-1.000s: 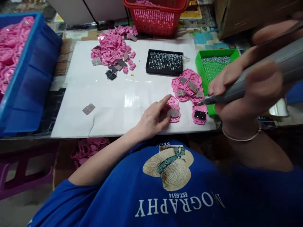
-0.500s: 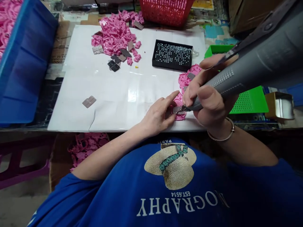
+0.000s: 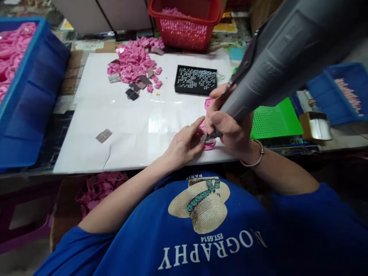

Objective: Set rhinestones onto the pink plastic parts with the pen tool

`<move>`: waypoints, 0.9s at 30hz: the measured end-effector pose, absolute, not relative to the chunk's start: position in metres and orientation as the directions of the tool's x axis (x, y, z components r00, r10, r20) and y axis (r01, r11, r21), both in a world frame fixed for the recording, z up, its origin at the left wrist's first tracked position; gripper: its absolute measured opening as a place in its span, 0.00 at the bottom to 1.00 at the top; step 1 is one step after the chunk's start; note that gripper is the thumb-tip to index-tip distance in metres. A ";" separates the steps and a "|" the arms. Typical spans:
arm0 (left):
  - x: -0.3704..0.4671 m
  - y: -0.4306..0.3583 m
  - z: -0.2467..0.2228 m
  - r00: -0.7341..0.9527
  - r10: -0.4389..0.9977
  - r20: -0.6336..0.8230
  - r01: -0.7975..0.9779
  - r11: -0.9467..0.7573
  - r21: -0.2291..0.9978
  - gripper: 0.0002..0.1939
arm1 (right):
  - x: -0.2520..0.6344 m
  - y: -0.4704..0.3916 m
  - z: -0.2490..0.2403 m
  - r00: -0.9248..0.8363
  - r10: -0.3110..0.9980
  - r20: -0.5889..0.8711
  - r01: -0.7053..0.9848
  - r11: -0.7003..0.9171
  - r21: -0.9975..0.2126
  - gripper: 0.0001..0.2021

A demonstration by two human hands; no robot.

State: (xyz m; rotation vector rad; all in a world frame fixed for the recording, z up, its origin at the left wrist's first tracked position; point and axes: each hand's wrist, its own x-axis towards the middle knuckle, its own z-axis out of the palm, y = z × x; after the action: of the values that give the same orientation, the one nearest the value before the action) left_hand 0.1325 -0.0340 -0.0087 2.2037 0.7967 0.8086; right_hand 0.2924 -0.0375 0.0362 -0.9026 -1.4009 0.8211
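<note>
My right hand (image 3: 231,130) is wrapped around a large grey electric screwdriver (image 3: 258,82), whose body slants up to the upper right. Its bit points down at a small grey plate (image 3: 203,139) on a pink plastic part (image 3: 210,146) near the front edge of the table. From the left side, my left hand (image 3: 183,145) grips that part with thumb and fingers. Much of the part is hidden behind my fingers and the tool. Just beyond my right hand, more pink plastic (image 3: 208,102) shows. A black tray (image 3: 195,91) of small metal screws lies further back.
Small pink pieces (image 3: 133,57) are heaped at the back, with grey plates beside them. One grey plate (image 3: 104,135) lies alone at left. Around stand a blue bin (image 3: 51,84), a red basket (image 3: 186,34), a green tray (image 3: 276,119) and a blue tray (image 3: 330,103).
The camera view has shifted, so the table's things sit lower and mostly further left. The screwdriver looks steeper. Both hands keep their holds, with the bit still at the grey plate.
</note>
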 end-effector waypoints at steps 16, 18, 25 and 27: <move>0.128 -0.032 -0.005 0.638 0.745 0.195 0.364 -0.515 0.776 0.33 | 0.412 0.001 0.053 0.466 0.633 0.618 0.272 0.562 -0.781 0.23; 0.128 -0.032 -0.005 0.636 0.749 0.186 0.371 -0.508 0.777 0.33 | 0.410 0.003 0.050 0.453 0.642 0.619 0.267 0.564 -0.781 0.24; 0.127 -0.033 -0.007 0.626 0.759 0.177 0.392 -0.502 0.771 0.33 | 0.407 0.015 0.043 0.479 0.671 0.566 0.256 0.510 -0.821 0.31; 0.127 -0.033 -0.007 0.628 0.755 0.188 0.383 -0.510 0.770 0.33 | 0.407 0.016 0.040 0.469 0.690 0.551 0.253 0.493 -0.833 0.31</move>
State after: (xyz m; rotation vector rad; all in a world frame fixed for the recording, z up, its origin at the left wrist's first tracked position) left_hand 0.1270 -0.0326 -0.0073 2.1399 0.8866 0.6743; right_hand 0.4073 0.0161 0.0402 -1.0641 -1.0910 0.3413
